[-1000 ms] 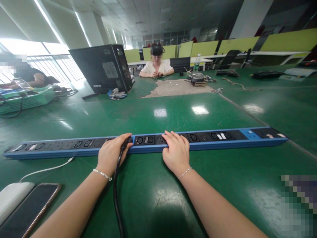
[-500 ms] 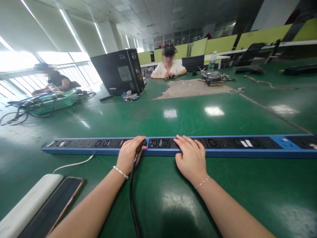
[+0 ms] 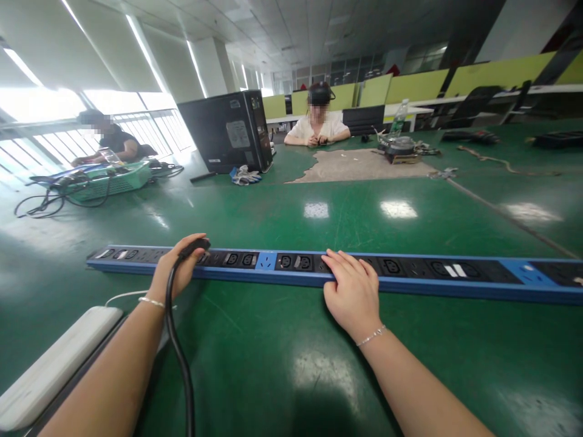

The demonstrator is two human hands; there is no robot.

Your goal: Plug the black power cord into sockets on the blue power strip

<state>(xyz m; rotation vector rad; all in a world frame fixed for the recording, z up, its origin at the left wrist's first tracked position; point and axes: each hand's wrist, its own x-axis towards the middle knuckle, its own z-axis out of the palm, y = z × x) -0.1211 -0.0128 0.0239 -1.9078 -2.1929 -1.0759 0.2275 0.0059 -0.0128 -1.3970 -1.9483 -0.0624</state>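
The left hand [image 3: 175, 273] grips a black plug [image 3: 197, 244], pointing right; its cable [image 3: 180, 346] trails nearward. The right hand [image 3: 353, 291] lies fingers-down on the power strip [image 3: 266, 262] — whether gripping, I can't tell. The strip stretches left to right beyond both wrists — flat on the green table [image 3: 255, 352].

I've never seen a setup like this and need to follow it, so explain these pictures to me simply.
There is no machine here, just a person's two bare hands. Every picture comes from one camera on that person's head, looking forward and down. The left hand holds a molded black plug with a thick black cable; whether the plug touches anything is hard to tell. The right hand lies across a long, narrow blue-and-black power strip on a shiny green tabletop. A white, rounded oblong block lies nearby. Farther back stands a black, boxy computer case.
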